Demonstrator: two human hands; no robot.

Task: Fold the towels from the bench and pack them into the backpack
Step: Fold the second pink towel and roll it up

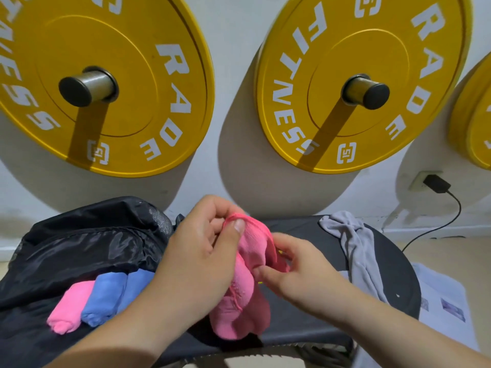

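Observation:
A pink towel (240, 296) hangs bunched above the black bench (332, 309). My left hand (202, 251) pinches its top edge between thumb and fingers. My right hand (300, 269) grips its right side lower down. The black backpack (79, 243) lies open on the left of the bench. A rolled pink towel (69, 306) and a rolled blue towel (106, 296) stick out of its opening. A grey towel (356, 245) lies crumpled on the right part of the bench.
Yellow weight plates (358, 83) hang on pegs on the white wall behind the bench. A black charger (437, 183) is plugged into a wall socket at the right, its cable running down. A printed sheet (446, 301) lies on the floor to the right.

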